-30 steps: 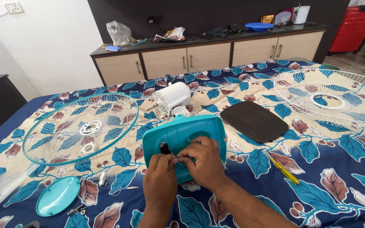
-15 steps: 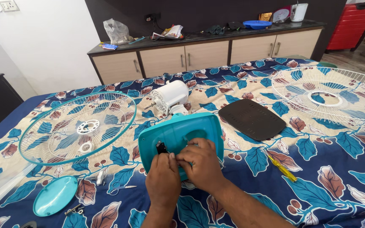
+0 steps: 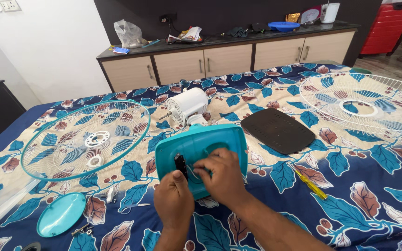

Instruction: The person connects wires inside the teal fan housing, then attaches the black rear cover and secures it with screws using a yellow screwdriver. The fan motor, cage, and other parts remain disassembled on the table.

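A teal fan base (image 3: pixel 210 139) lies tilted on the floral bedsheet, joined to a white motor housing (image 3: pixel 188 105) behind it. My left hand (image 3: pixel 173 200) pinches a small black switch part (image 3: pixel 180 162) at the base's left side. My right hand (image 3: pixel 222 176) rests on the base's open underside, its fingers on thin white wires beside the black part. Both hands touch the base.
A teal-rimmed fan guard (image 3: pixel 87 138) lies at left, a white guard (image 3: pixel 364 106) at right. A black base plate (image 3: pixel 278 131), a yellow screwdriver (image 3: pixel 310 183), a teal round cap (image 3: pixel 62 214) and small screws (image 3: pixel 82 229) lie on the bed. A cabinet (image 3: pixel 224 58) stands behind.
My left hand has slid down and slightly left, so the black part shows more. My right hand's fingers have shifted toward the wires. The view dropped slightly.
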